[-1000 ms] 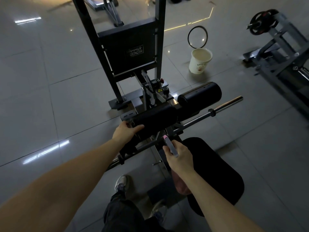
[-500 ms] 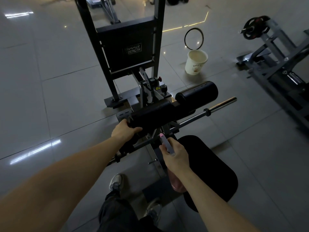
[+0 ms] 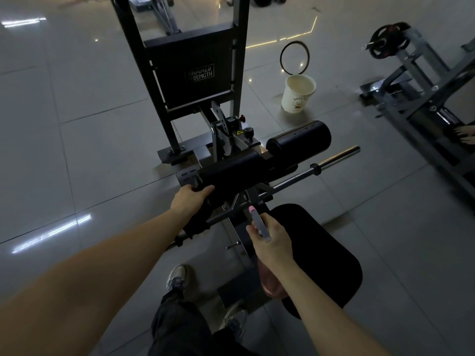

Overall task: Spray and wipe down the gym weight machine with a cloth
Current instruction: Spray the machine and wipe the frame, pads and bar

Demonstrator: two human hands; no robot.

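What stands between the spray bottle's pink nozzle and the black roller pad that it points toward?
Nothing solid blocks it. The spray bottle in the right hand faces the roller pad; only the thin steel bar crosses below.

A floor of large pale glossy tiles point(image 3: 77, 140) was seen, streaked with reflected lights. On it stood the dark base plate of the weight machine point(image 3: 177, 152), a white paper bucket point(image 3: 298, 95) just right of it, and behind the bucket a black ring point(image 3: 294, 57), perhaps its lid rim. A second machine frame point(image 3: 421, 98) was set at far right. Two sneakers point(image 3: 176, 277) were planted near the bottom.
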